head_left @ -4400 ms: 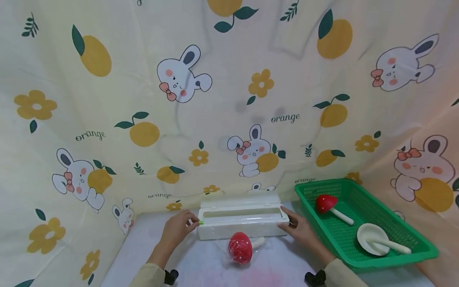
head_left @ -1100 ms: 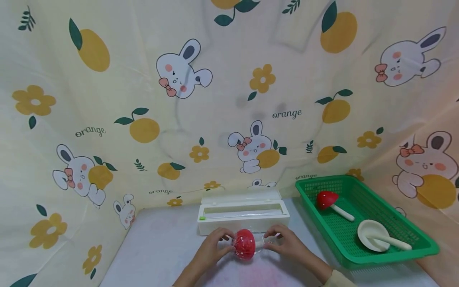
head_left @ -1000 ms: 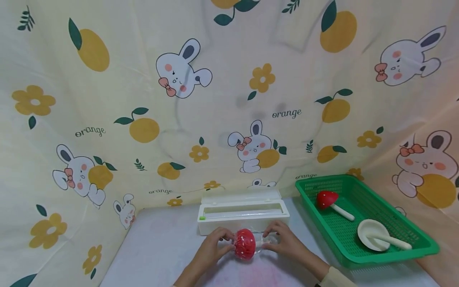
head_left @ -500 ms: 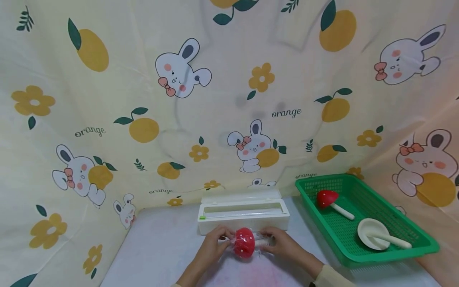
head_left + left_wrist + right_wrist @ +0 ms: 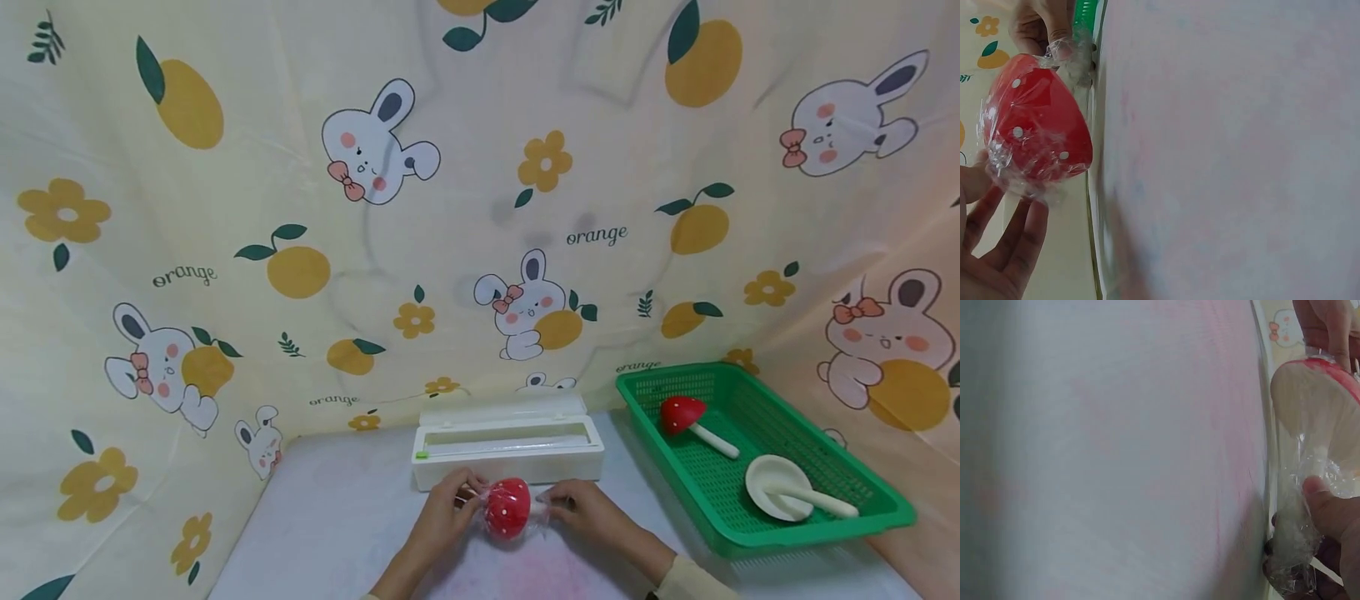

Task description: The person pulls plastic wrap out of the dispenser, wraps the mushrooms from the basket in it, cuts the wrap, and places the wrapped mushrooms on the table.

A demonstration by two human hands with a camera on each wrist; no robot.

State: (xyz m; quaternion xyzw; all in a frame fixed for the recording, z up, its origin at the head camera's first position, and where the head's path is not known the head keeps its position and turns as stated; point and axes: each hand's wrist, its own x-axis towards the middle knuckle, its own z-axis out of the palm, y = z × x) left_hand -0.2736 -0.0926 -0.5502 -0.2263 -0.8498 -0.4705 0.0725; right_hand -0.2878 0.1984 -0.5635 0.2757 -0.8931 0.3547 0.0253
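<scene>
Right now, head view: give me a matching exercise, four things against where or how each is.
Things
1. left hand
2. right hand
3. white box
4. basket

Places and states
A. green, with two ladles inside
B. at the rounded red end of the wrapped ladle
C. lid raised
D. at the handle of the wrapped ladle

Pairs: 1-B, 2-D, 3-C, 4-A

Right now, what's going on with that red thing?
A person is holding a red spotted ladle in clear plastic. The left hand pinches the plastic at the round end; the right hand grips the wrapped handle. Behind it sits a white box with its lid up, and two more ladles lie in the green basket.
</scene>
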